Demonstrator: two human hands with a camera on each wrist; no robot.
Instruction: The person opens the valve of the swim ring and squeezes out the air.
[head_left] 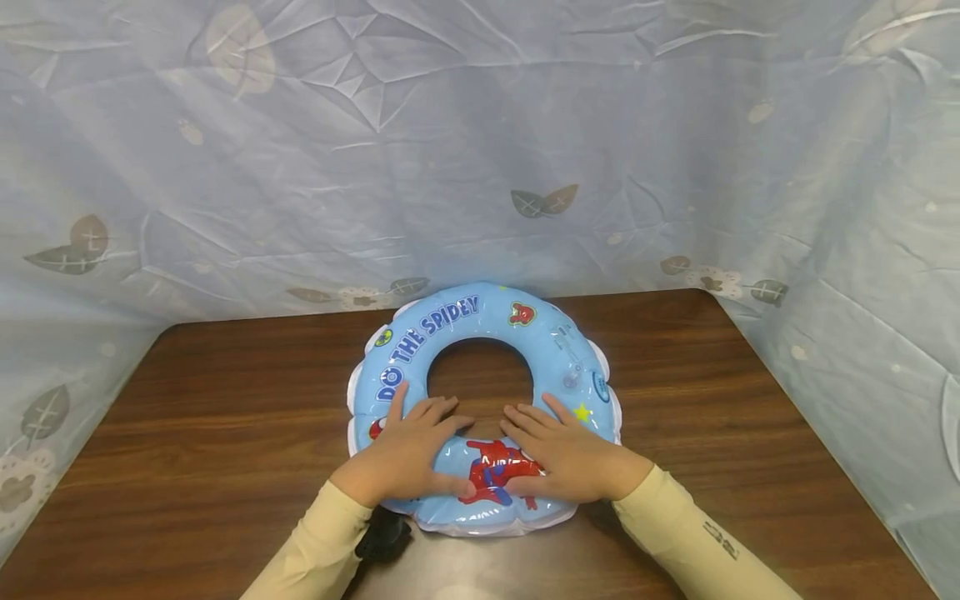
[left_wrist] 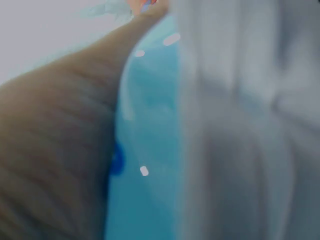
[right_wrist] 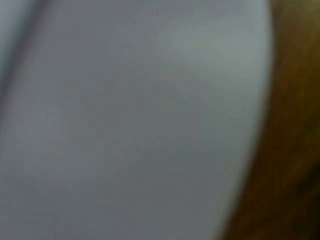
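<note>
A blue inflatable swim ring (head_left: 480,310) with a white scalloped edge lies on the brown wooden table (head_left: 247,417). "DO THE SPIDEY" lettering and red figures are printed on it. My left hand (head_left: 411,450) rests on its near left part, fingers spread toward the hole. On the near right part lies my right hand (head_left: 573,454), fingers also spread and pointing inward. In the left wrist view, the hand (left_wrist: 55,135) is against the glossy blue ring (left_wrist: 150,115). A blurred pale surface (right_wrist: 135,120) fills most of the right wrist view.
Behind the table hangs a pale grey-blue curtain (head_left: 450,167) with leaf prints, and it continues along both sides. A black object (head_left: 384,537) shows beside the left wrist, partly under the cream sleeve (head_left: 318,537).
</note>
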